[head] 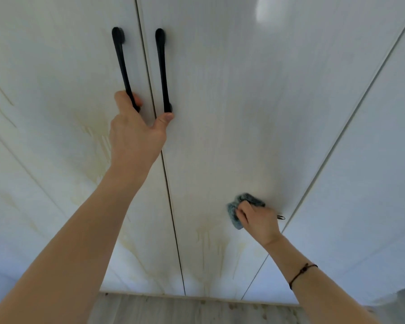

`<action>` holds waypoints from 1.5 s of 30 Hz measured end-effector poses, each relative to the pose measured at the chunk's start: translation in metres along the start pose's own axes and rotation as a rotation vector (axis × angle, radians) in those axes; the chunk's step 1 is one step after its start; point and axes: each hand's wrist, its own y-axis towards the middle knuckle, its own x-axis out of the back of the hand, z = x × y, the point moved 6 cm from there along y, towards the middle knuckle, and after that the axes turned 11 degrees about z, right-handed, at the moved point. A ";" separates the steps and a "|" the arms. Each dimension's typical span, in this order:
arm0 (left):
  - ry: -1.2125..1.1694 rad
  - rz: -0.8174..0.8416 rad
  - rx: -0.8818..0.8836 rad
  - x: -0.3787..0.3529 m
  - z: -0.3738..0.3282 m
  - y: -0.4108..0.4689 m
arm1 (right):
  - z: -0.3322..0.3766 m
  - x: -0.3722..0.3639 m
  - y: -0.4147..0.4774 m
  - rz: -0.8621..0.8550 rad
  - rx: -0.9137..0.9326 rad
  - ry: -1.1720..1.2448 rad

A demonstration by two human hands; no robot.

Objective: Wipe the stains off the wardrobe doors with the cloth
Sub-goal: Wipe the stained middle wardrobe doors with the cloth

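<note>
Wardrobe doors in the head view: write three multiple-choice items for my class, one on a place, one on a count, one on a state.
1. Where is the cloth?
A. draped over a chair
B. pressed to the right door
C. hung on a hook

2. How many black handles show?
A. one
B. four
C. two

3. What is the left hand doing?
A. gripping the left handle
B. hanging free
C. holding a bottle

Answers:
1 B: the right hand holds it against that door.
2 C: one stands on each side of the centre gap.
3 A: its fingers curl round the handle's lower end.
</note>
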 end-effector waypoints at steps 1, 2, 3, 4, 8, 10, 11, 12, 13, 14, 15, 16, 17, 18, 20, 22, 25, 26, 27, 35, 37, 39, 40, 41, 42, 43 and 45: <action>0.004 0.001 -0.001 0.001 -0.001 0.001 | -0.007 0.011 0.004 -0.028 -0.021 -0.014; 0.008 0.000 -0.002 0.002 -0.002 0.002 | -0.013 0.028 0.014 -0.071 -0.060 -0.012; 0.012 0.001 -0.002 0.003 -0.001 0.002 | -0.019 0.052 0.026 -0.133 -0.108 0.009; 0.012 0.001 -0.002 0.003 -0.001 0.002 | -0.027 0.079 0.038 -0.221 -0.164 0.060; -0.003 -0.027 -0.004 -0.001 0.000 -0.004 | -0.066 0.172 0.072 -0.621 -0.414 0.389; -0.002 -0.033 -0.010 -0.002 -0.001 -0.006 | -0.070 0.175 0.074 -0.668 -0.461 0.451; -0.002 -0.037 -0.009 -0.002 -0.001 -0.006 | -0.064 0.165 0.071 -0.636 -0.408 0.383; -0.005 -0.038 -0.008 -0.003 -0.002 -0.006 | -0.058 0.145 0.063 -0.552 -0.327 0.288; -0.008 -0.036 -0.006 -0.003 -0.002 -0.006 | -0.053 0.119 0.051 -0.422 -0.260 0.210; -0.013 -0.034 -0.006 -0.003 -0.003 -0.006 | -0.052 0.090 0.034 -0.274 -0.232 0.167; -0.015 -0.032 -0.007 -0.003 -0.004 -0.006 | -0.054 0.061 0.013 -0.126 -0.225 0.154; -0.016 -0.031 -0.009 -0.003 -0.004 -0.006 | -0.056 0.036 -0.011 -0.005 -0.225 0.160; -0.016 -0.030 -0.010 -0.001 -0.005 -0.007 | -0.059 0.017 -0.035 0.076 -0.223 0.153; -0.020 -0.028 -0.006 -0.002 -0.005 -0.007 | -0.066 0.003 -0.052 0.131 -0.222 0.139; -0.030 -0.026 0.005 0.000 -0.005 -0.008 | -0.077 0.004 -0.061 0.148 -0.235 0.105; -0.038 -0.030 0.010 0.000 -0.006 -0.008 | -0.087 0.037 -0.040 0.053 -0.284 0.087; -0.045 -0.040 0.020 -0.001 -0.007 -0.009 | -0.101 0.129 0.012 -0.294 -0.451 0.168; -0.051 -0.041 0.027 -0.001 -0.006 -0.010 | -0.107 0.158 0.028 -0.403 -0.498 0.227; -0.061 -0.037 0.032 -0.001 -0.005 -0.010 | -0.112 0.180 0.043 -0.487 -0.524 0.287; -0.098 -0.064 0.090 -0.001 -0.001 -0.013 | -0.088 0.105 0.023 -0.138 -0.153 0.024; -0.124 -0.082 0.091 -0.005 -0.003 -0.022 | -0.087 0.070 -0.015 0.035 -0.086 -0.008; -0.077 -0.106 0.060 -0.006 -0.006 -0.029 | -0.094 0.051 -0.041 0.134 -0.124 -0.026; -0.028 -0.136 0.038 -0.002 -0.007 -0.030 | -0.097 0.050 -0.043 0.150 -0.153 -0.026; 0.026 -0.173 0.007 0.003 -0.009 -0.029 | -0.100 0.057 -0.039 0.130 -0.183 -0.030; 0.074 -0.206 -0.031 0.008 -0.013 -0.026 | -0.102 0.072 -0.031 0.076 -0.218 -0.027; 0.114 -0.223 -0.065 0.012 -0.018 -0.022 | -0.105 0.093 -0.018 0.003 -0.273 -0.006; 0.226 -0.209 -0.117 0.013 -0.028 -0.013 | -0.114 0.144 0.013 -0.196 -0.406 0.082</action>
